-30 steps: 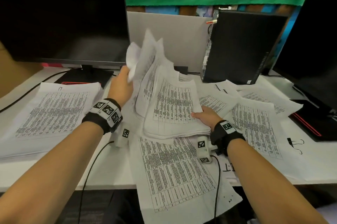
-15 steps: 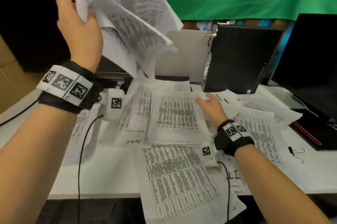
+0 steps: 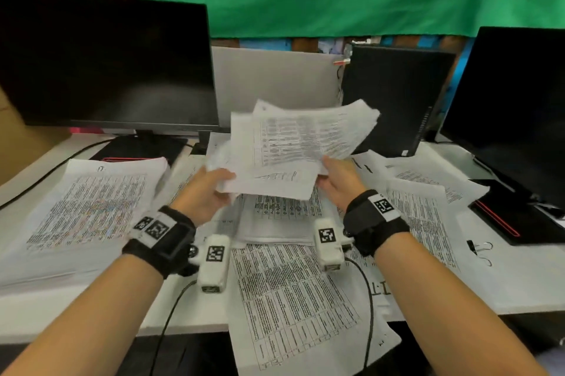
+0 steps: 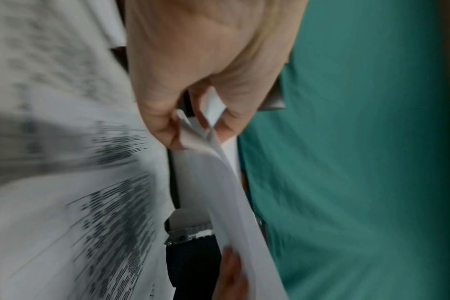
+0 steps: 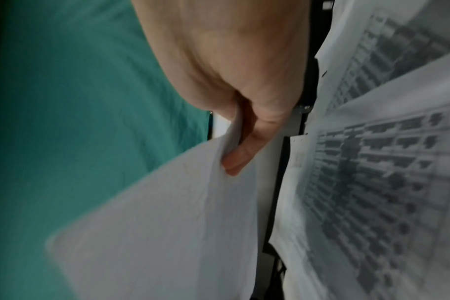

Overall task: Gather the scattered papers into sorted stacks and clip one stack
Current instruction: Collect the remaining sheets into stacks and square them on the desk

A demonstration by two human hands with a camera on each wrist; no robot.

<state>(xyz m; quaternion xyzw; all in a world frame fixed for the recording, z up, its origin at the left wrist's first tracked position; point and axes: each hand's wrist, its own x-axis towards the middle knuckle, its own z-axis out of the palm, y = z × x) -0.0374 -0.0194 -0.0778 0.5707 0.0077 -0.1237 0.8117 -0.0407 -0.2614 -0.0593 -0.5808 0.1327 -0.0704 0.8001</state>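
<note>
Left hand [image 3: 205,192] and right hand [image 3: 337,181] each pinch an edge of a loose sheaf of papers [image 3: 299,146], fingers curled round it, held above the desk [image 3: 91,299]. Stack [image 3: 88,207] left, scattered sheets [image 3: 422,213] right, binder clip [image 3: 480,248] far right.

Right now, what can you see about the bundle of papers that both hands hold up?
The bundle of papers is a loose sheaf of white sheets printed with dense black tables, edges fanned and uneven. It is held in the air above the sheets on the white desk, tilted up toward the far right. The left hand pinches its near left corner; the right hand grips its near right edge. Nothing else touches it.
</note>
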